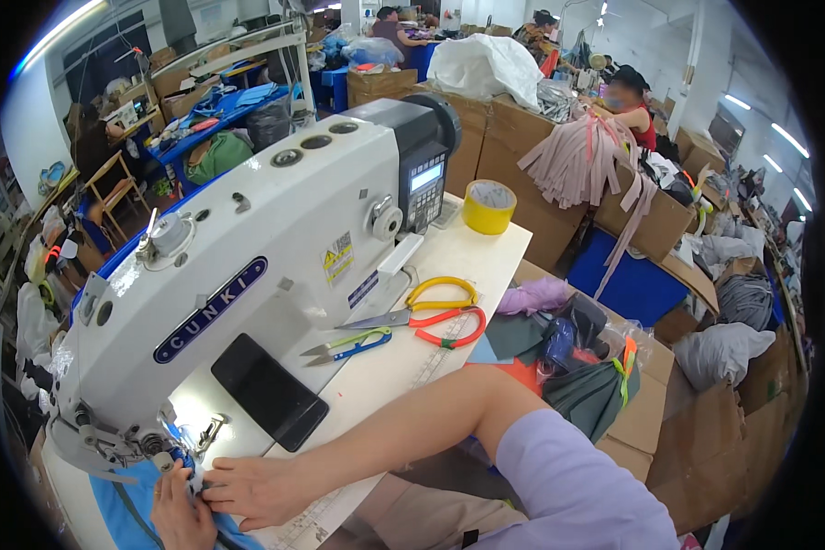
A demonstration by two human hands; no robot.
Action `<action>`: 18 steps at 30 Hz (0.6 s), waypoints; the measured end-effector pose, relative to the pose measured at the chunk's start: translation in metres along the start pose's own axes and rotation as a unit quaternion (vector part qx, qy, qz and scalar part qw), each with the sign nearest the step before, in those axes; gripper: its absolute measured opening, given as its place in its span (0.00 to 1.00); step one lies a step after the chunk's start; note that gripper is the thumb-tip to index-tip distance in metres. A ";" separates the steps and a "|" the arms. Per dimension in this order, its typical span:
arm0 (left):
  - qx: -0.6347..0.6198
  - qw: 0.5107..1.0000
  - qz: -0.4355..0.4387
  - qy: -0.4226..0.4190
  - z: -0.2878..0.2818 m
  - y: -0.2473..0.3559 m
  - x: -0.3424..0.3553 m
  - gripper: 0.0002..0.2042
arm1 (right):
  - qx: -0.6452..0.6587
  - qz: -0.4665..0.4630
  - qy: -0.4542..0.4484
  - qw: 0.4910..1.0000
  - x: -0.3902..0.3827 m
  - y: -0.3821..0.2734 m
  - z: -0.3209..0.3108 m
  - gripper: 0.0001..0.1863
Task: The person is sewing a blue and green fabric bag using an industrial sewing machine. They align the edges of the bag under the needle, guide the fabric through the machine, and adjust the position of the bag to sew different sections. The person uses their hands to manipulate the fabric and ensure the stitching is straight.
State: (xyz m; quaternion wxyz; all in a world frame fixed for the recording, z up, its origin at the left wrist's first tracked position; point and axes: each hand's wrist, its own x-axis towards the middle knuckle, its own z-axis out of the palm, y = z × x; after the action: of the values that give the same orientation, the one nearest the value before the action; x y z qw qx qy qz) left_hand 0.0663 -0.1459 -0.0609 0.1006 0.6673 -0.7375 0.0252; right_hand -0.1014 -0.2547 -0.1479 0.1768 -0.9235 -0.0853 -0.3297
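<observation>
At the lower left, my left hand grips blue fabric with a dark strip beside the presser foot and lit needle area of a white sewing machine. My right hand reaches in from the right, its curled fingers pressing on the work next to my left hand; what lies beneath them is partly hidden. A black phone lies just above my right forearm. Blue-green thread snips, red-handled scissors and yellow-handled scissors rest on the white table.
Yellow tape sits at the table's back. Cardboard boxes bear a white sack and pink strips. Fabric bundles lie to the right of the table. Co-workers sit farther back, near a blue bench and crowded shelving.
</observation>
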 end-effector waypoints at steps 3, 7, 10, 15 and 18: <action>0.011 1.000 0.013 0.006 0.003 -0.009 0.000 0.19 | -0.022 -0.016 0.026 0.999 0.003 0.004 0.007 0.25; 0.013 0.998 0.052 0.032 0.003 -0.016 -0.006 0.21 | 0.001 -0.012 -0.001 1.000 0.010 0.006 0.008 0.24; 0.003 1.000 0.024 0.009 -0.002 -0.008 -0.008 0.21 | -0.007 -0.021 0.000 1.000 0.011 0.008 0.009 0.24; 0.015 1.000 0.006 0.008 -0.002 -0.003 -0.010 0.21 | -0.008 -0.020 -0.011 1.000 0.011 0.011 0.015 0.23; 0.019 1.000 -0.010 -0.003 -0.003 0.002 -0.011 0.21 | 0.002 -0.012 -0.025 1.000 0.010 0.006 0.007 0.23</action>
State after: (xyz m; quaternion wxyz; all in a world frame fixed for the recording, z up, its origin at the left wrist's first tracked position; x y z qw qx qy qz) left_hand 0.0652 -0.1345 -0.0595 0.0856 0.6769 -0.7302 0.0362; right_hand -0.0884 -0.2569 -0.1483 0.1722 -0.9300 -0.1013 -0.3086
